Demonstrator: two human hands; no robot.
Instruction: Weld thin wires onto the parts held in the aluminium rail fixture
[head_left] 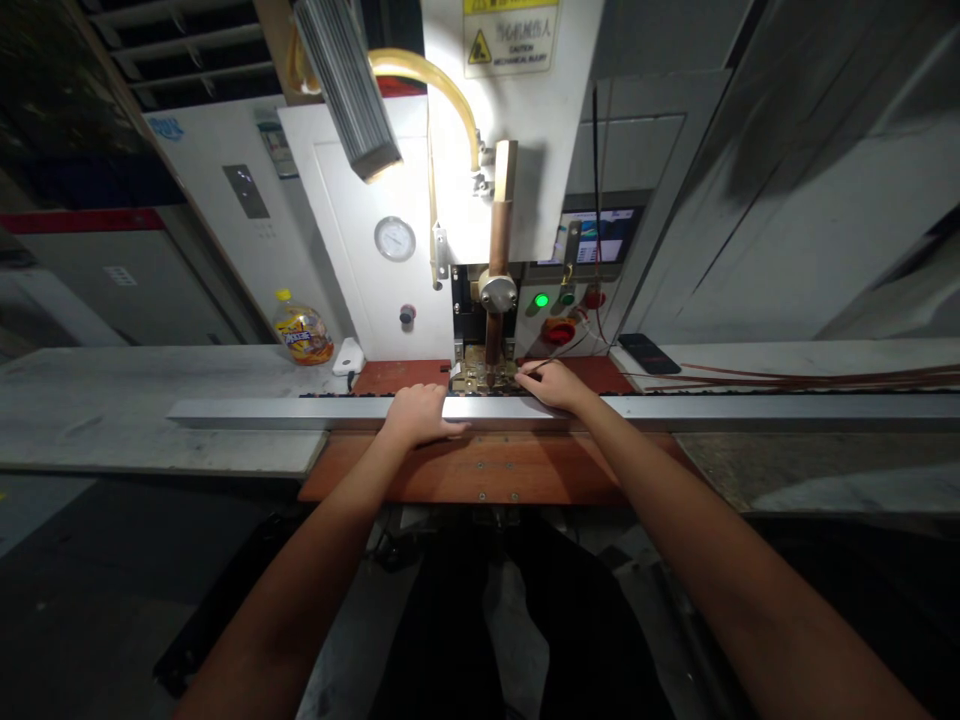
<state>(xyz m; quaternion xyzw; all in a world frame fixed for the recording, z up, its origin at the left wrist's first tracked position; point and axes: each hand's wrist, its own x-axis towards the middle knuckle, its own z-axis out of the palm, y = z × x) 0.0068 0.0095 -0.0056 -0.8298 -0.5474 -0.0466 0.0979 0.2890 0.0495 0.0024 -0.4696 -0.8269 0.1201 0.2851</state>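
A long silver metal bar (645,407) lies across the bench in front of a press-like machine. My left hand (422,413) is wrapped over this bar, with fingers on its far side and thumb stretched to the right. My right hand (553,384) is over the bar to the right, fingertips pinched beside the brassy fixture (471,372). A thin dark line shows by those fingertips; whether they hold it, I cannot tell. Above the fixture stands a vertical copper-coloured rod (494,338), its lower end close to it. Small dark pieces line the bar's far edge.
Left on the bench are a yellow-capped bottle (304,330) and a small white device (348,357). To the right lie a black phone (649,353) and long reddish-brown strands (810,379). The machine carries a lit green button (541,300) and a red knob (559,331).
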